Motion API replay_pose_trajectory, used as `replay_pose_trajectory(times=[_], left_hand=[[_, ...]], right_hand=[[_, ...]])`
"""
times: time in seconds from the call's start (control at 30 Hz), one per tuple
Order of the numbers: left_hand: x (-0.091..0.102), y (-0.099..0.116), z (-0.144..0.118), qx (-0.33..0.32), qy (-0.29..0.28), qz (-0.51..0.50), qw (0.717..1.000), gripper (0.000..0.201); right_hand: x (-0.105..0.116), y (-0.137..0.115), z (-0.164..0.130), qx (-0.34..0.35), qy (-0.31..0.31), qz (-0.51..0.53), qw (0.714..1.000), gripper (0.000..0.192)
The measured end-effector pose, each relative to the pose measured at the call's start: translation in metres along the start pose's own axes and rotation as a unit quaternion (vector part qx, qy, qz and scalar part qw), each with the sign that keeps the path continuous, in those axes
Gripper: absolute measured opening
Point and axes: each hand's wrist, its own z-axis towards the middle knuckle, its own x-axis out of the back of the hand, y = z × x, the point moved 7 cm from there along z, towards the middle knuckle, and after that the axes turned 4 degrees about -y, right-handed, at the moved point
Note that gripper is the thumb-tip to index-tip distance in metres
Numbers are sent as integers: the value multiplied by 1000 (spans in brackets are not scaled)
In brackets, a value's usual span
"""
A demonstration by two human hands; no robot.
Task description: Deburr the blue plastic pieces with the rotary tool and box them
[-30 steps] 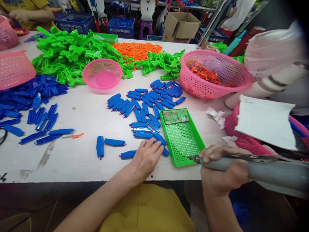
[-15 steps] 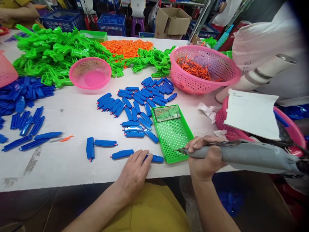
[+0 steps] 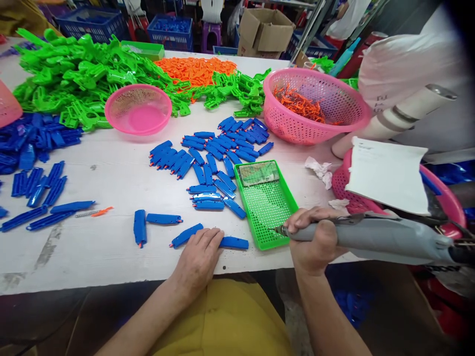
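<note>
No legible writing (white paper (image 3: 388,173) blank)

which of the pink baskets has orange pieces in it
The large pink basket at the table's far right holds orange pieces; the small pink bowl holds none.

A small factory assembly workshop for plastic parts. A long white worktable (image 3: 111,257) is heaped with piles of bright green moulded plastic pieces (image 3: 81,74), flat orange plastic pieces (image 3: 196,69) and small blue plastic casings (image 3: 218,148), sorted beside round pink perforated plastic baskets (image 3: 315,106). Behind the table stand blue plastic stock crates (image 3: 170,29) and an open brown cardboard box (image 3: 265,32).
</note>
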Motion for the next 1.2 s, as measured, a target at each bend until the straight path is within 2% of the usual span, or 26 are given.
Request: replay_pose_trajectory(times=[0.1,0.23,0.43,0.63,0.9,1.2], left_hand=[[1,-1,2,9,7,6,1000,31],[0,0,0,20,6,8,1000,33],[-6,2,-1,17,-9,17,1000,21],[-9,2,-1,26,-16,3,1000,20],[-12,2,-3,24,-23,-8,999,25],[-10,2,-4,19,-14,-22,999,26]], right_hand=[[1,-2,1,-17,5,-8,1000,17],[-3,-18,4,-17,-11,17,1000,23],[-36,-33,-11,-55,-105,107,987,24],[-62,-21,-29,-88,-125,118,981,19],[-62,-7,-31,-91,-101,94,986,18],[-64,-4,-32,-87,-107,95,986,18]])
